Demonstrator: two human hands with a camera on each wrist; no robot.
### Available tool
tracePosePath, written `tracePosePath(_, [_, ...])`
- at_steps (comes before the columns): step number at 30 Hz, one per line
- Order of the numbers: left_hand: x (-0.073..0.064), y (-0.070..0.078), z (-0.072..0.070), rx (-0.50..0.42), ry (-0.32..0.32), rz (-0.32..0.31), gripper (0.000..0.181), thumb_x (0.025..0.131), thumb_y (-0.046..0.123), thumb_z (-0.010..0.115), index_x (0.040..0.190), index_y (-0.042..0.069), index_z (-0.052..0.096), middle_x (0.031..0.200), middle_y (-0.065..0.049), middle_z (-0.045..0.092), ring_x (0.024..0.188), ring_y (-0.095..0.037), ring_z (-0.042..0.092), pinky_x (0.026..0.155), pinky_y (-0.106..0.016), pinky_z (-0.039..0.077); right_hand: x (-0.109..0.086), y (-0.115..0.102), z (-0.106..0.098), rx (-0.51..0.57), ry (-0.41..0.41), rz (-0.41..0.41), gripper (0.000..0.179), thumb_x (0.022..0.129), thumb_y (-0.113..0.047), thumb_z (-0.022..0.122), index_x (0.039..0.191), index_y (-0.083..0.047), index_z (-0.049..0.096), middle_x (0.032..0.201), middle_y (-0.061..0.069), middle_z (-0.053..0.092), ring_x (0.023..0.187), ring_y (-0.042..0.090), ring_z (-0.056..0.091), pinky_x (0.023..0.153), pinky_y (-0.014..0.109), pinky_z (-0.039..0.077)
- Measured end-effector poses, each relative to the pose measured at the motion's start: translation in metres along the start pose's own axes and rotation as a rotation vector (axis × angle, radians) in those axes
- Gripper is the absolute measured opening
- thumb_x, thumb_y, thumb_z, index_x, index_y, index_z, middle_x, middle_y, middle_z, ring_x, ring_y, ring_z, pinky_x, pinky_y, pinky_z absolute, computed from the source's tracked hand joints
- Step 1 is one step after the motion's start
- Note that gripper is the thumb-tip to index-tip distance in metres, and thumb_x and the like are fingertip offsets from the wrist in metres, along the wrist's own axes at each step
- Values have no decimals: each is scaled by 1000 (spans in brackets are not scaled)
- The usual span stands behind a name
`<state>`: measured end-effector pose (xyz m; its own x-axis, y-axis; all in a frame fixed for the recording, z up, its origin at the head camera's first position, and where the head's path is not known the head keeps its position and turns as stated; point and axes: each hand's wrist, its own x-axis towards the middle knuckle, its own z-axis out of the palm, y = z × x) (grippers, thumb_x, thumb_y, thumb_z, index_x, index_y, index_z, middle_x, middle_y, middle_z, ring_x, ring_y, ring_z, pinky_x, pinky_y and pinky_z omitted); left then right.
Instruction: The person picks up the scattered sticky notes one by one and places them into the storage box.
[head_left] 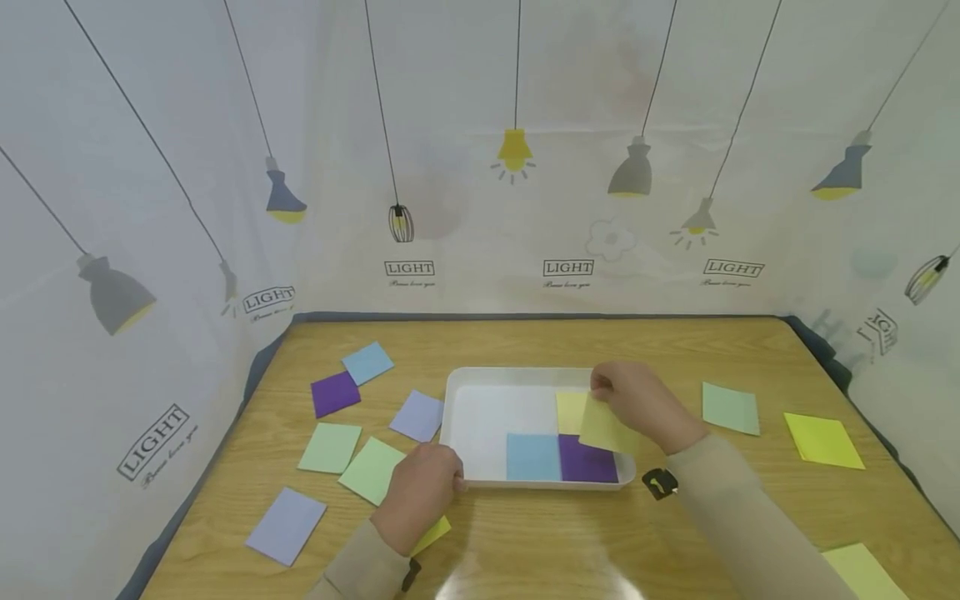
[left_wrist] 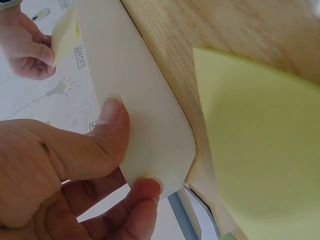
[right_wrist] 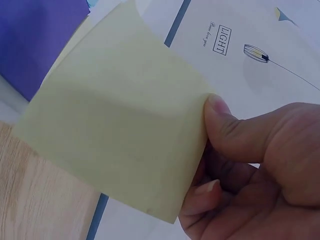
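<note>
My right hand (head_left: 639, 404) pinches a pale yellow sticky note (right_wrist: 120, 110) by one edge between thumb and fingers. It holds the note tilted over the right part of a shallow white tray (head_left: 480, 412). Inside the tray, a light blue note (head_left: 533, 457) and a dark purple note (head_left: 588, 463) lie side by side along the front. Behind the purple one is another pale yellow note (head_left: 570, 408), partly covered by the held note. At the tray's front left corner, my left hand (head_left: 422, 487) grips the wall (left_wrist: 145, 115), thumb pressed to its outer side.
Left of the tray lie several loose notes, among them a blue note (head_left: 368, 362), a purple note (head_left: 335, 394) and a lilac note (head_left: 287, 526). A yellow note (head_left: 431, 536) is partly under my left wrist. On the right are a green note (head_left: 730, 408) and a bright yellow note (head_left: 825, 441).
</note>
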<state>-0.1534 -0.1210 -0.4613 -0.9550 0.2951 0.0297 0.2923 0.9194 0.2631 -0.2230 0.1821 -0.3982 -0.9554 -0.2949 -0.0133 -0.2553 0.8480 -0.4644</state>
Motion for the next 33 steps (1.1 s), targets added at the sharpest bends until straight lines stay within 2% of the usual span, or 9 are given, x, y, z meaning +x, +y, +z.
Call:
tracePosePath(10, [1, 2, -2, 2, -12, -12, 6, 78, 19, 84, 75, 15, 79, 84, 3, 75, 78, -18, 67, 65, -35, 59, 19, -5, 5, -11, -49, 21, 8, 98, -7, 61, 92, -6, 67, 91, 7, 69, 79, 19, 57, 71, 34, 51])
tracePosePath(16, [0, 0, -3, 19, -24, -19, 8, 77, 19, 84, 73, 16, 78, 82, 3, 75, 77, -18, 66, 66, -36, 59, 34, 0, 17, -1, -61, -67, 8, 97, -5, 63, 90, -6, 66, 90, 7, 69, 79, 18, 58, 73, 36, 53])
tracePosePath(19, [0, -1, -2, 17, -37, -23, 7, 78, 19, 83, 73, 16, 78, 83, 3, 75, 78, -18, 66, 68, -37, 60, 41, 5, 23, 4, -71, -83, 10, 97, -4, 62, 88, -7, 64, 88, 5, 67, 78, 18, 56, 73, 35, 51])
tracePosePath(26, [1, 0, -1, 2, -48, -39, 7, 79, 20, 83, 75, 15, 79, 84, 3, 75, 79, -18, 67, 68, -37, 60, 53, 9, 34, -2, -91, -68, 11, 98, -5, 61, 88, -8, 62, 83, 3, 63, 74, 17, 53, 67, 31, 46])
tracePosePath(33, [2, 0, 0, 3, -38, -28, 8, 79, 20, 83, 74, 15, 79, 84, 3, 75, 78, -18, 67, 68, -36, 60, 60, 12, 42, -38, -78, -42, 6, 98, -6, 63, 92, -6, 62, 86, 5, 64, 78, 19, 56, 72, 34, 50])
